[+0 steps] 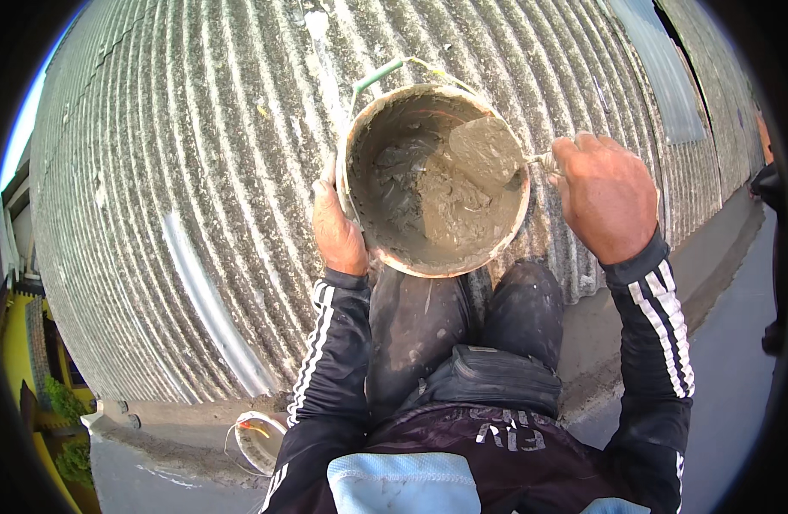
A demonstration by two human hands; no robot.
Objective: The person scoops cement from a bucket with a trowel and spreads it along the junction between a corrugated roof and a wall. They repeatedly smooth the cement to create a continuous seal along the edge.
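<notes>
A round bucket (353,201) with wet grey mortar (402,184) inside stands before me, above my knees in the picture. My left hand (338,227) is pressed against the bucket's left side, its fingers partly hidden behind the wall. My right hand (608,193) is closed round the handle of a trowel (486,152). The trowel's blade, coated with mortar, reaches over the right rim into the bucket. At the far side, the bucket's wire handle with a green grip (378,75) leans past the rim.
Corrugated grey roofing (214,128) spreads all around the bucket. A smaller white bucket (261,441) stands at the lower left, beside my left forearm. A mortared ledge (179,437) runs along the roofing's near edge. Yellow walls and plants (64,403) show below at far left.
</notes>
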